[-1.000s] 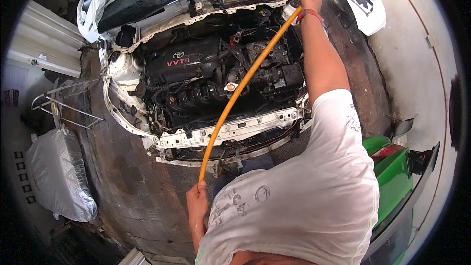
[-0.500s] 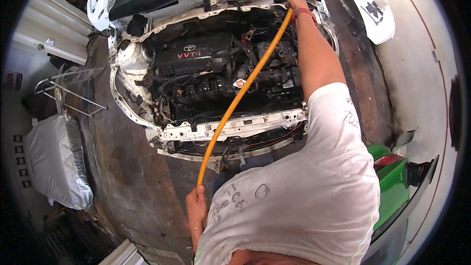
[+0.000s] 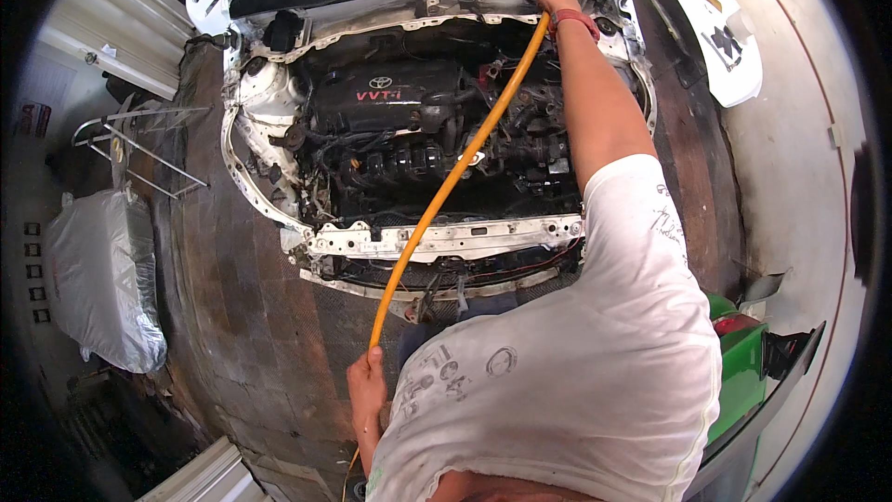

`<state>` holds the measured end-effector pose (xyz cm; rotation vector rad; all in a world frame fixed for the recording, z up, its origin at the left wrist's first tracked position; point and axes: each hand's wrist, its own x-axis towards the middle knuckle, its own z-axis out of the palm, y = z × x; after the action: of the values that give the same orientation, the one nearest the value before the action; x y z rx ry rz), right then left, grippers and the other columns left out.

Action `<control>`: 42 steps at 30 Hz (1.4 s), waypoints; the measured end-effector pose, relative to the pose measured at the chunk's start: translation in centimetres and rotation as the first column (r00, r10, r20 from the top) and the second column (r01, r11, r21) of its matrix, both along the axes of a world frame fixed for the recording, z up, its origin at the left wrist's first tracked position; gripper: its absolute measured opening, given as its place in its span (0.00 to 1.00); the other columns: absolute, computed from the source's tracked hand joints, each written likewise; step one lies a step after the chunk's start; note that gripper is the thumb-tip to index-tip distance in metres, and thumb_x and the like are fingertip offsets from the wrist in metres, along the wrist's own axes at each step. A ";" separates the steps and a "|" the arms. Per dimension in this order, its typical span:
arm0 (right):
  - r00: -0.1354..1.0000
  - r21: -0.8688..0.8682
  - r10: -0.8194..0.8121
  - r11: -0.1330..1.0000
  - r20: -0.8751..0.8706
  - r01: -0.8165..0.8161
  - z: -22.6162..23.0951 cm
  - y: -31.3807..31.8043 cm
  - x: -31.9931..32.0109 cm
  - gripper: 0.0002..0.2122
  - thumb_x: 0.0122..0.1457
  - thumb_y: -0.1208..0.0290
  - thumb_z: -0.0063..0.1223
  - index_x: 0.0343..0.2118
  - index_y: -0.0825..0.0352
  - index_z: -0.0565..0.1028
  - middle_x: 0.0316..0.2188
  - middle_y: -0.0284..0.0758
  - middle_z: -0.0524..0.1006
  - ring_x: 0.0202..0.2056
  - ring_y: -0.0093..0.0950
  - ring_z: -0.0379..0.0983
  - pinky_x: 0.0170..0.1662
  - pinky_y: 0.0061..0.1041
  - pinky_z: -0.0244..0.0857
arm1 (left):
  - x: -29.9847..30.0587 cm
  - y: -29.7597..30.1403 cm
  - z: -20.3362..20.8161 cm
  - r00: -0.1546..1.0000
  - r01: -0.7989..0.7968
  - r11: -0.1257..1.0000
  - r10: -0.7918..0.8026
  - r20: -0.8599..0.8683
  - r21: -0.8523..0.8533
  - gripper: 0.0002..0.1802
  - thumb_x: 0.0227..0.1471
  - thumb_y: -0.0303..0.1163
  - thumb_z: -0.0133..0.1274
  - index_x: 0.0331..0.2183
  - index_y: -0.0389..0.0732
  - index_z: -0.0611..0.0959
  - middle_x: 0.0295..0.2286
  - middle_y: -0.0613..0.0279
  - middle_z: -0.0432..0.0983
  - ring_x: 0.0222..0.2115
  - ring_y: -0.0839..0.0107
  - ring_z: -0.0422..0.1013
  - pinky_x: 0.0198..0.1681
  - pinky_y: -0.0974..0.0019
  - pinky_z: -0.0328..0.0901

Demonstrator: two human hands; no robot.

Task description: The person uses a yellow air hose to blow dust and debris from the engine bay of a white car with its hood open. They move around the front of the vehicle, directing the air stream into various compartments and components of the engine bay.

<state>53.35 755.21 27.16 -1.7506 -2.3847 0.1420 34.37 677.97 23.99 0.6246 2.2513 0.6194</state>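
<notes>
A long orange-yellow hose [image 3: 437,201] runs slantwise over the open engine bay of a white car. My right hand [image 3: 557,0], with a red band at the wrist, reaches to the far right of the bay and is closed around the hose's upper end, beside the grey panel below the windshield. A small dark piece sticks out on the left of that hand; its kind I cannot make out. Low on the left, my left hand [image 3: 368,385] grips the hose near my side. Beneath the hose lie a black engine cover [image 3: 372,98] and a white front crossbar [image 3: 483,239].
A folding metal stand [image 3: 139,153] and a plastic-wrapped panel [image 3: 107,279] are at the left. A white body panel [image 3: 711,23] leans near the right wall. Green car parts [image 3: 741,376] stand close behind my right side. Dark floor tiles [image 3: 269,353] surround the car.
The view has shifted, so the car appears farther right. Relative to the car, my right hand has moved left along the panel with the hose. More thin hose shows below my left hand.
</notes>
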 end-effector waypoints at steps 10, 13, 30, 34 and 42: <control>0.992 -0.109 0.114 0.988 0.048 -0.108 -0.1 -1.4 -5.1 0.16 0.59 0.67 0.45 0.41 0.70 0.82 0.47 0.56 0.78 0.50 0.50 0.76 0.53 0.44 0.69 | -0.9 -1.9 -0.1 0.984 -0.173 0.984 0.174 0.030 -0.031 0.31 0.68 0.51 0.47 0.25 0.30 0.72 0.16 0.62 0.59 0.21 0.73 0.57 0.24 0.60 0.57; 0.998 -0.131 0.038 0.990 -0.056 -0.045 0.2 -2.0 -5.4 0.16 0.60 0.69 0.44 0.42 0.70 0.82 0.47 0.56 0.78 0.49 0.49 0.77 0.52 0.43 0.70 | -0.8 -2.1 -0.2 0.990 -0.133 0.991 0.132 -0.041 -0.004 0.32 0.68 0.51 0.47 0.25 0.30 0.72 0.16 0.61 0.58 0.21 0.72 0.56 0.24 0.60 0.56; 0.990 -0.009 -0.140 0.990 -0.032 0.140 -1.3 0.2 1.6 0.18 0.56 0.65 0.46 0.42 0.69 0.83 0.45 0.53 0.79 0.50 0.48 0.78 0.53 0.43 0.70 | -0.5 -0.2 -0.6 1.000 -0.012 1.000 0.012 0.000 0.011 0.30 0.67 0.50 0.48 0.26 0.30 0.76 0.15 0.50 0.61 0.18 0.64 0.59 0.26 0.55 0.60; 0.841 -0.083 -0.462 0.885 -0.282 0.459 -1.9 1.7 5.3 0.18 0.57 0.64 0.46 0.43 0.69 0.82 0.48 0.52 0.79 0.52 0.48 0.77 0.56 0.43 0.69 | 0.1 1.1 -0.5 0.999 0.033 0.999 -0.033 0.008 0.017 0.30 0.67 0.50 0.48 0.28 0.29 0.77 0.16 0.45 0.65 0.19 0.60 0.60 0.26 0.54 0.61; 0.979 -0.134 -0.042 0.989 0.198 0.070 -0.2 4.8 4.8 0.19 0.56 0.61 0.50 0.46 0.64 0.83 0.50 0.49 0.79 0.54 0.44 0.77 0.57 0.39 0.69 | -0.3 1.1 0.1 0.997 0.078 0.997 -0.078 0.027 0.018 0.30 0.67 0.50 0.48 0.27 0.30 0.77 0.17 0.48 0.64 0.19 0.62 0.58 0.25 0.55 0.60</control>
<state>58.12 760.03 26.99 -1.9778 -2.5119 0.1399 34.10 679.07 24.10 0.7045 2.1868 0.6058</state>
